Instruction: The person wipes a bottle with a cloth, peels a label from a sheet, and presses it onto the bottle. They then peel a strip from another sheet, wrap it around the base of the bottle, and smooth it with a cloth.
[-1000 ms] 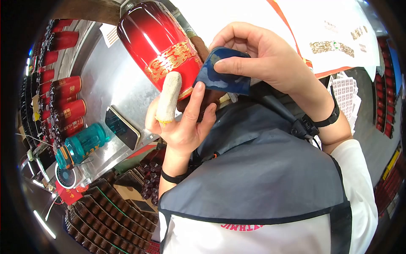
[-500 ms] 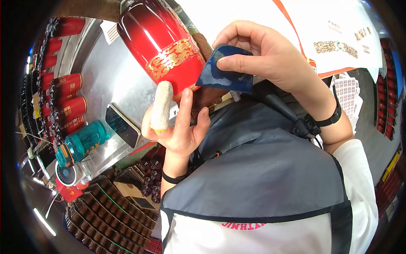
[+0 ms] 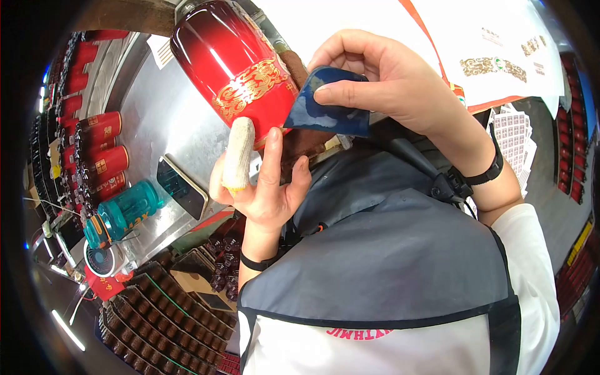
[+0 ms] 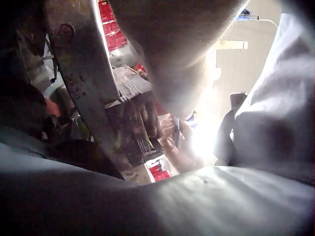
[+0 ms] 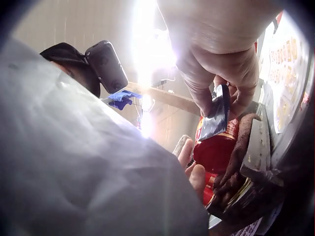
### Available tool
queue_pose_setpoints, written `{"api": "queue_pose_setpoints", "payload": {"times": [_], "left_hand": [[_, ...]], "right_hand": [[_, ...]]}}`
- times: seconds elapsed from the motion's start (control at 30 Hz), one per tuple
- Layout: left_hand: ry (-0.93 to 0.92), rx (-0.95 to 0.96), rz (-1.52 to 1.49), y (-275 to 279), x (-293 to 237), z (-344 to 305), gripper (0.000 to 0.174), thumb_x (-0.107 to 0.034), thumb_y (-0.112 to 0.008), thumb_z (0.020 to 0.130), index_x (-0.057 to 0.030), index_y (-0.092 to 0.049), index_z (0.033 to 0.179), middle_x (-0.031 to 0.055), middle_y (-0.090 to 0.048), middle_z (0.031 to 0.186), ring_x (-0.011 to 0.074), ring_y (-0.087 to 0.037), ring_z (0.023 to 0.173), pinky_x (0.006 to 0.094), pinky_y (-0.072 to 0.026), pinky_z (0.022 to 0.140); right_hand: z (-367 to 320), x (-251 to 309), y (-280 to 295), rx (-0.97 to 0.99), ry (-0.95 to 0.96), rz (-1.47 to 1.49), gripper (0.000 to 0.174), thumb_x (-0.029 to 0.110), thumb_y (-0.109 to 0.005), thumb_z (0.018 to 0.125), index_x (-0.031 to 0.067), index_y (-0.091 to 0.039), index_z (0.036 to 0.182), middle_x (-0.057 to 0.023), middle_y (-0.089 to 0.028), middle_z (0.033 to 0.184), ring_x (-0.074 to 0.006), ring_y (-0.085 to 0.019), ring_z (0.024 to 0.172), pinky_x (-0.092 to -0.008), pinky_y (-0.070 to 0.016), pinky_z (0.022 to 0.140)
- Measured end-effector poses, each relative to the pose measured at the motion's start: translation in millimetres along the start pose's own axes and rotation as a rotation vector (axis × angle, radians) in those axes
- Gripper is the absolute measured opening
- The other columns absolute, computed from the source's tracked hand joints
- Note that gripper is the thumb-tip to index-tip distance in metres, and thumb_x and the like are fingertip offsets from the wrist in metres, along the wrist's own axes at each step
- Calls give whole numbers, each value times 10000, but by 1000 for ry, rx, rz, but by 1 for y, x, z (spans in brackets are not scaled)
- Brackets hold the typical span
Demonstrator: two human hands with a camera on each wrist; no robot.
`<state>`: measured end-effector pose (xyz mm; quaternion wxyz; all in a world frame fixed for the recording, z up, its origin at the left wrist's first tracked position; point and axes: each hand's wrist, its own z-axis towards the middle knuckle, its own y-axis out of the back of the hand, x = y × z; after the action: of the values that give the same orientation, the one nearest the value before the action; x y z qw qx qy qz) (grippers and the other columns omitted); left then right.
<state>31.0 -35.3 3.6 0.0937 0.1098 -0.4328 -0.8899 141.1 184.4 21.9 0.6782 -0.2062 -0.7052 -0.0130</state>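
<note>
My right hand (image 3: 406,87) pinches a blue flexible scraper (image 3: 334,115) between thumb and fingers, its surface smeared with pale patches. The scraper's pointed corner overlaps the lower end of a glossy red bottle (image 3: 212,53) that darkens toward the neck and bears a gold ornament. The bottle lies tilted on its side. Just below it, my left hand (image 3: 265,203) is held up with fingers extended, one finger inside a white knit finger sleeve (image 3: 239,153). Its index fingertip is right by the scraper's corner. In the right wrist view, the scraper (image 5: 216,118) hangs over the bottle's base (image 5: 211,155).
A brown cloth (image 5: 238,157) lies along the bottle. On the metal table (image 3: 153,119) are a phone (image 3: 181,187) and a teal water bottle (image 3: 128,209). White printed sheets (image 3: 500,37) spread at the upper right. Rows of red bottles (image 3: 103,128) stand at left.
My left hand has drawn down and left, its index fingertip dropping away from the scraper's edge. The right hand keeps its pinch on the scraper, shifting only slightly.
</note>
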Motion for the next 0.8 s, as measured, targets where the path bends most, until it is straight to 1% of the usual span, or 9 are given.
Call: {"api": "queue_pose_setpoints", "payload": {"times": [0.23,0.43,0.57,0.67,0.73,0.77,0.8], "left_hand": [[-13,7,-25,-1,-2,1,439,-297,-785,778,-152,-721,1187,147,-550,1380,270,-455,1137,328,-395,937],[-13,29,-28,0,-2,1,448,-291,-788,772,-158,-718,1194,143,-551,1382,270,-452,1136,325,-397,938],[-22,4,-26,-2,-2,1,445,-292,-789,771,-160,-721,1190,138,-559,1372,270,-450,1139,326,-399,939],[-1,-39,-57,-2,-1,0,448,-304,-776,791,-152,-710,1208,131,-567,1359,269,-448,1137,333,-390,938],[14,-39,-55,0,3,-1,504,-321,-733,842,-62,-661,1269,177,-558,1356,298,-444,1172,385,-330,1013],[14,-39,-55,0,3,-1,504,-321,-733,842,-62,-661,1269,177,-558,1356,298,-444,1172,385,-330,1013],[15,-40,-40,0,4,-1,480,-324,-738,838,-95,-671,1255,156,-564,1353,286,-449,1143,363,-347,974]], "right_hand": [[0,1,-3,2,27,-1,226,49,-708,894,24,-599,1090,12,-634,950,-38,-589,897,-197,-488,804],[-2,0,-2,-5,20,-5,231,49,-712,891,27,-598,1090,15,-631,942,-36,-589,893,-190,-485,796],[-2,-1,-2,1,9,7,231,54,-712,893,28,-598,1091,14,-633,944,-36,-591,890,-189,-484,792],[-1,-2,-2,1,10,19,230,55,-711,893,26,-598,1091,11,-634,948,-37,-592,890,-191,-485,794],[-1,-2,-2,0,13,19,229,55,-710,894,25,-598,1091,10,-635,949,-37,-592,891,-192,-485,795],[-1,-1,-2,-3,15,9,229,54,-711,893,24,-598,1090,10,-636,951,-38,-592,891,-193,-485,797],[-1,-1,-2,-5,17,0,229,53,-711,892,23,-598,1089,9,-636,953,-38,-593,892,-193,-484,799]]}}
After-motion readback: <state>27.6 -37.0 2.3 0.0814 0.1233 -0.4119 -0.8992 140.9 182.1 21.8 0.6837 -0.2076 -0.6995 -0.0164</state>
